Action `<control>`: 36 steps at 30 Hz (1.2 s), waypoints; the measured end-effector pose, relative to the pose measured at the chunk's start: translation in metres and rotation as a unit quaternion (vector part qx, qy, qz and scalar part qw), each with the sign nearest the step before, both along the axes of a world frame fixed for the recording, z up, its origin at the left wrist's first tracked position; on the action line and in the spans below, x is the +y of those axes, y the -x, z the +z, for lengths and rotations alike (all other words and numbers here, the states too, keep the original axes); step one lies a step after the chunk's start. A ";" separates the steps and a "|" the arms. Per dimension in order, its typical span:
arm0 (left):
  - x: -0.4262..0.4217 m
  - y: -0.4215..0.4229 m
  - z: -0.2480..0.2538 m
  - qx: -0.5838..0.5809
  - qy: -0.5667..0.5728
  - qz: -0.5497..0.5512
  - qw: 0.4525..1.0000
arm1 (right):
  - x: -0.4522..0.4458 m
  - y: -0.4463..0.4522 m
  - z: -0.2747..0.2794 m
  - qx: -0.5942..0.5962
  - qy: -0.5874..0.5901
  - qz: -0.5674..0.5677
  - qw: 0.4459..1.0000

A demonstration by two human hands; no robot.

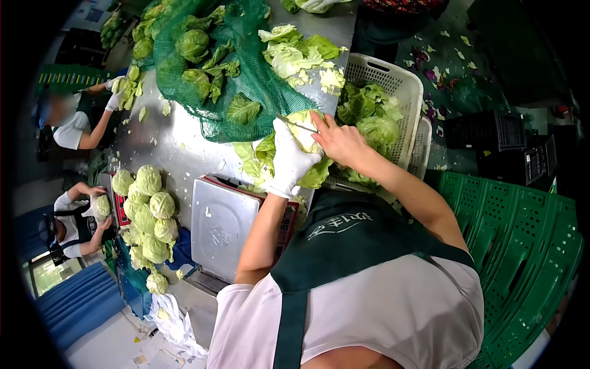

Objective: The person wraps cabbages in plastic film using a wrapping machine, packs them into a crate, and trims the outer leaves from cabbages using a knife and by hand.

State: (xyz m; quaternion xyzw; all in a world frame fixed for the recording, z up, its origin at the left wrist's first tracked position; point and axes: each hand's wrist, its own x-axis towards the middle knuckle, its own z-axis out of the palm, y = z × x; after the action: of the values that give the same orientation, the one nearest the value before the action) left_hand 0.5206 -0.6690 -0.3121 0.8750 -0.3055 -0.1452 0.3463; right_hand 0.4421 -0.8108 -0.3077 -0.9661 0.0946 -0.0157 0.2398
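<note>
My left hand (pixel 291 161), in a white glove, is wrapped round a cabbage (pixel 302 130) with loose green outer leaves. My right hand (pixel 339 142), bare, is closed on a knife (pixel 298 125) whose thin blade lies across the pale part of the cabbage; its handle is hidden in the fingers. Under and beside my left hand hang green cabbage leaves (pixel 251 161). Just beyond it, a green mesh bag (pixel 261 92) holding several cabbages (pixel 195 44) spreads over the metal table (pixel 184 132).
A white crate (pixel 413 83) of leaves stands at my right. More trimmed leaves (pixel 295 52) lie on the table ahead. At my left are a weighing scale (pixel 224 230) and piled cabbages (pixel 147 212). Two people (pixel 77 123) handle cabbages across the table. Green plastic crates (pixel 516 240) stand behind right.
</note>
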 end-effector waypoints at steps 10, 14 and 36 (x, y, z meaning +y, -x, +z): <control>0.015 0.023 -0.006 -0.076 0.006 0.003 0.997 | -0.053 -0.036 -0.049 0.021 -0.218 -0.134 0.966; 0.038 0.013 -0.010 0.031 0.071 0.055 0.995 | -0.060 -0.013 -0.076 0.123 -0.285 -0.218 0.925; -0.011 0.030 0.018 -0.012 -0.062 0.136 0.989 | 0.028 0.012 0.007 -0.001 -0.139 -0.153 0.978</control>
State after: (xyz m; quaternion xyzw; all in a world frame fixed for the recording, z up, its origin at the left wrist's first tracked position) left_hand 0.4902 -0.6803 -0.2944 0.9298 -0.1780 -0.1051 0.3044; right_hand 0.4302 -0.7830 -0.3011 -0.8974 0.2420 -0.0399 0.3668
